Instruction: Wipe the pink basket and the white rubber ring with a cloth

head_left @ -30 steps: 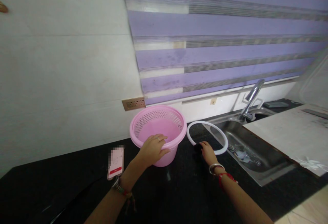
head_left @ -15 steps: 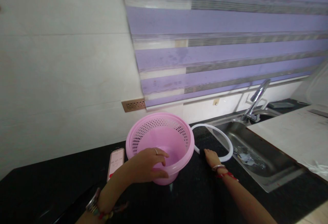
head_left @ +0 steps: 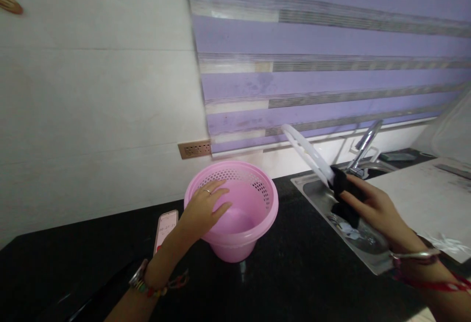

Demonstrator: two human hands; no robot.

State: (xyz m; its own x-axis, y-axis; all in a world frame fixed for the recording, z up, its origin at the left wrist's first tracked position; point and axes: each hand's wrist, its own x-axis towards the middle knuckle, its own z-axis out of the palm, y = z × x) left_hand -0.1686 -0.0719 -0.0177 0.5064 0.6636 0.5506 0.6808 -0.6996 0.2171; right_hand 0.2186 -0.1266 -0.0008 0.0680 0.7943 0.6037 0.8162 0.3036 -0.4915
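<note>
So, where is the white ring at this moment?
In the head view, the white ring is raised to the right of the pink basket, its black part gripped in the right hand.

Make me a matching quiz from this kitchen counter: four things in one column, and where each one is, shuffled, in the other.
1. Phone
2. White ring
3. Pink basket
4. Wall socket

A. Raised off the counter, its black part in the right hand
B. By the lower corner of the purple-striped blind
C. On the counter, partly behind the left forearm
D. Standing on the counter, left hand over its rim

Pairs: 1-C, 2-A, 3-D, 4-B
</note>
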